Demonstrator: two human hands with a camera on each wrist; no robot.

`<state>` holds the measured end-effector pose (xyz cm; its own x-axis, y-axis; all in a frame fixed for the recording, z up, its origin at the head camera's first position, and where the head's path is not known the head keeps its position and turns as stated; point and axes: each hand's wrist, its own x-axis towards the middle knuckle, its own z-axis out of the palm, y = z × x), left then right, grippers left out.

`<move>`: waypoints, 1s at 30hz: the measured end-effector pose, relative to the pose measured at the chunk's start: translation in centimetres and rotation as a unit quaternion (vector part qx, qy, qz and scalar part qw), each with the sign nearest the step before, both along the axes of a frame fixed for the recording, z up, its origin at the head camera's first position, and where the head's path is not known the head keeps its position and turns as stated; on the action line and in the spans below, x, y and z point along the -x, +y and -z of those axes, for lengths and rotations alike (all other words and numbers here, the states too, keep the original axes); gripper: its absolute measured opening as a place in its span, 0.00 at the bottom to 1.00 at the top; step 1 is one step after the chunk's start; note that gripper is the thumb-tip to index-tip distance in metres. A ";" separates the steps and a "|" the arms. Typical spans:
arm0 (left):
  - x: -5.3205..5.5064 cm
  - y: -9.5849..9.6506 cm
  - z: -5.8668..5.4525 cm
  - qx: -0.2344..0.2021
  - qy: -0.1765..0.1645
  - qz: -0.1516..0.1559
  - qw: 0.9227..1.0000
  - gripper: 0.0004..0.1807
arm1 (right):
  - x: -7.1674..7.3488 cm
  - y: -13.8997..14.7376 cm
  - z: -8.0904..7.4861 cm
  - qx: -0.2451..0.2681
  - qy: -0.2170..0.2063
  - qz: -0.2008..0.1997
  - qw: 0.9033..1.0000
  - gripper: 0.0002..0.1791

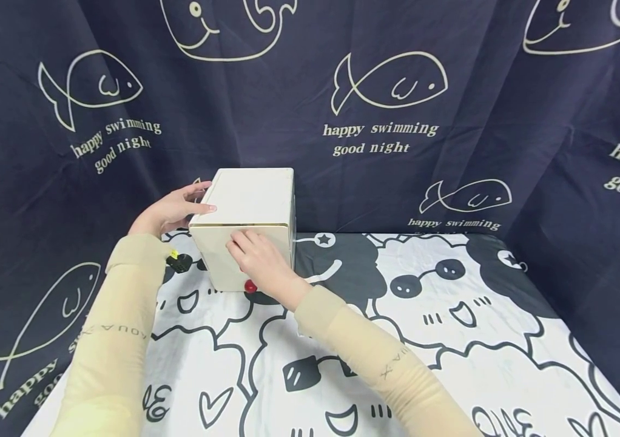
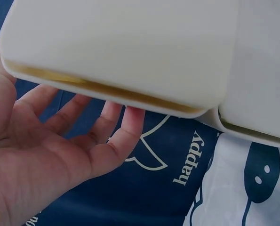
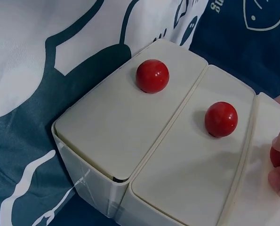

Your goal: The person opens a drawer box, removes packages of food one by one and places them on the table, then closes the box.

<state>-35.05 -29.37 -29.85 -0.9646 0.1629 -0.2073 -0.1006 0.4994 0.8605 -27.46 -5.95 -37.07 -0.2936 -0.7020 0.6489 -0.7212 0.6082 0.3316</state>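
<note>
A small white drawer cabinet (image 1: 255, 191) stands on the cloth, with rounded drawer fronts and round red knobs. At its upper left my left hand (image 1: 170, 209) holds the edge, thumb on the top and bent fingers against the side. The left wrist view shows those fingertips (image 2: 132, 115) at the cabinet's rim. My right hand (image 1: 261, 261) is at the front, where its thumb and finger pinch the top drawer's red knob (image 3: 279, 157). Below it, the middle knob (image 3: 220, 119) and lowest knob (image 3: 152, 76) are free. Those two drawers sit closed in the right wrist view.
A white cloth with black cartoon sheep (image 1: 452, 309) covers the table. Dark blue curtains (image 1: 386, 182) with fish drawings hang right behind the cabinet and along both sides. A small black item with a yellow piece (image 1: 179, 262) shows beside the left wrist.
</note>
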 end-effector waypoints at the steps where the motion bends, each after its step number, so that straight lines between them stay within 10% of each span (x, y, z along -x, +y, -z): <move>1: 0.0 0.0 0.0 -0.001 0.001 -0.001 1.000 0.51 | -0.1 0.0 -0.1 -0.002 0.001 0.000 1.000 0.16; 30: 0.0 0.1 -0.3 0.004 -0.002 0.019 1.000 0.47 | -3.3 0.1 0.3 0.036 0.079 -0.014 0.996 0.13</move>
<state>-35.04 -29.23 -29.51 -0.9572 0.1974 -0.2115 -0.0843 0.5091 0.8566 -24.17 -5.90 -37.41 -0.1654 -0.6589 0.7338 -0.6807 0.6147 0.3985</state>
